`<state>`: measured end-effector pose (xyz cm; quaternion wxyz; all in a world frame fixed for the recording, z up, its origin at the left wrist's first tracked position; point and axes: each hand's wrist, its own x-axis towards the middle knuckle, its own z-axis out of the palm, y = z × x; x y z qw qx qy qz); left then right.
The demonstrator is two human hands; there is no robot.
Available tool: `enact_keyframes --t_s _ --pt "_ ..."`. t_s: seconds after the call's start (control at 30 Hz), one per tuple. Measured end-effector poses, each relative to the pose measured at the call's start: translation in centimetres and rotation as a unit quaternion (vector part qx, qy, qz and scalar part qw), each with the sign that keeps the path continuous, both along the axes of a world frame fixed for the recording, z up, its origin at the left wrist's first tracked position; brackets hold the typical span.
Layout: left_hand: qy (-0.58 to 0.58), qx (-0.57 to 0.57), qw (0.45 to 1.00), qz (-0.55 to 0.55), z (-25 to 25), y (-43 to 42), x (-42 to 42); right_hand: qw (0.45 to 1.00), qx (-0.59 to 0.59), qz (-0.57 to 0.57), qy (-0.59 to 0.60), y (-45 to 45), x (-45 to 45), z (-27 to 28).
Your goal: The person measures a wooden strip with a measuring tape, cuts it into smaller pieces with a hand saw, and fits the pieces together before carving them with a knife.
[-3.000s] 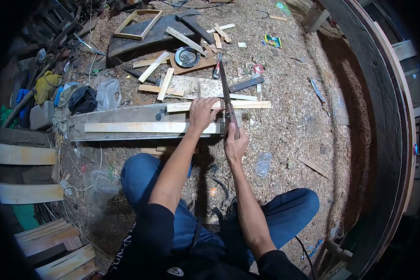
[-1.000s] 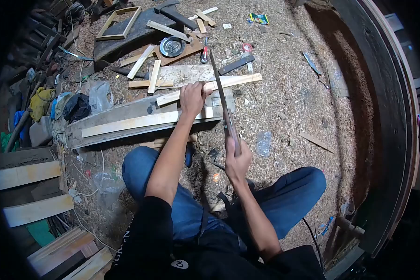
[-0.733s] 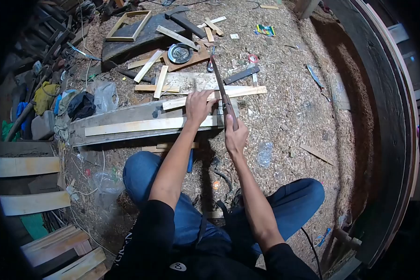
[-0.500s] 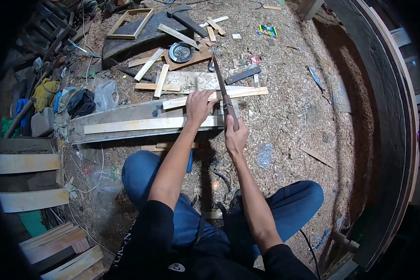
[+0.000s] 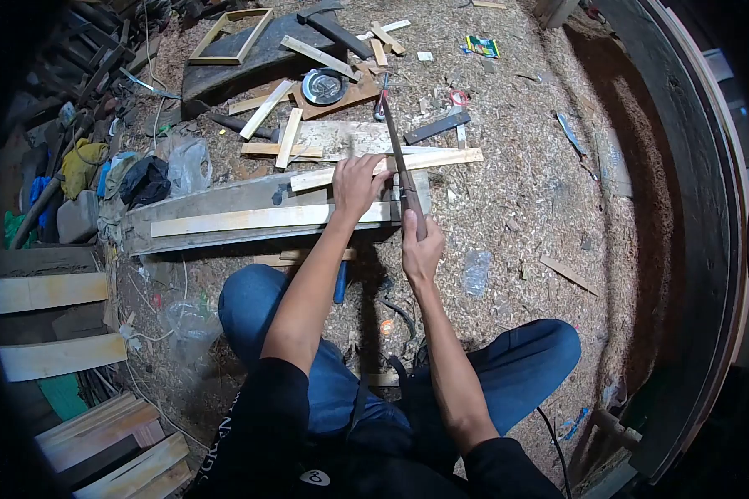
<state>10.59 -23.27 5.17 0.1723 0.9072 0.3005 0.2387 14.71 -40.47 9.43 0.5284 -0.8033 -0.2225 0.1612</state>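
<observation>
My right hand [image 5: 423, 249] is closed round the brown handle of a handsaw [image 5: 396, 148], whose long narrow blade points away from me. The blade lies across a pale wooden strip [image 5: 449, 159], just right of my left hand [image 5: 356, 190]. With bent fingers, my left hand grips that strip and presses it down on a grey plank [image 5: 216, 196]. Its fingertips are partly hidden behind the strip. Closer to me, a longer pale strip [image 5: 241, 222] rests along the same plank, passing behind my left wrist.
Beyond the plank lie loose wood pieces, a round metal tin [image 5: 324, 86], a dark flat bar [image 5: 437, 128] and a hammer [image 5: 334, 33]. A wooden frame [image 5: 231, 37] sits on a dark block. Plastic bags [image 5: 190, 166] are at the left; wood shavings cover the floor.
The whole view has shifted slightly. Both hands keep nearly the same places, with the saw still across the strip; any stroke of the blade is too small to make out.
</observation>
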Motion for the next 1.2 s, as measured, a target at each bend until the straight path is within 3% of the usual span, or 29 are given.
enact_keyframes --t_s 0.17,0.57,0.63,0.77,0.87,1.07,1.2 --pt "0.001 -0.002 1.0 -0.003 0.3 -0.1 -0.1 0.998 0.019 -0.034 0.056 0.2 0.1 -0.5" --pt "-0.009 0.031 0.999 -0.032 -0.4 -0.1 -0.1 0.999 -0.03 0.017 0.007 0.2 0.6 -0.6" --pt "-0.009 0.085 0.996 -0.003 -0.6 -0.6 0.0 0.998 -0.046 0.014 0.029 -0.3 0.0 -0.3" --pt "-0.012 0.071 0.997 -0.031 0.4 -1.3 -0.9 0.998 -0.022 0.009 0.052 -1.6 -1.7 -0.9" --pt "0.006 0.055 0.998 0.017 -0.8 -0.9 -0.1 1.0 -0.016 -0.013 0.019 -4.6 -4.4 -0.8" --pt "0.005 0.002 1.0 -0.011 0.1 -0.4 -0.2 0.999 -0.035 -0.007 0.03 -8.2 -6.2 1.0" --pt "0.014 -0.007 1.0 -0.01 0.7 -0.7 -0.3 0.995 -0.042 -0.04 0.082 -10.9 -6.8 5.5"
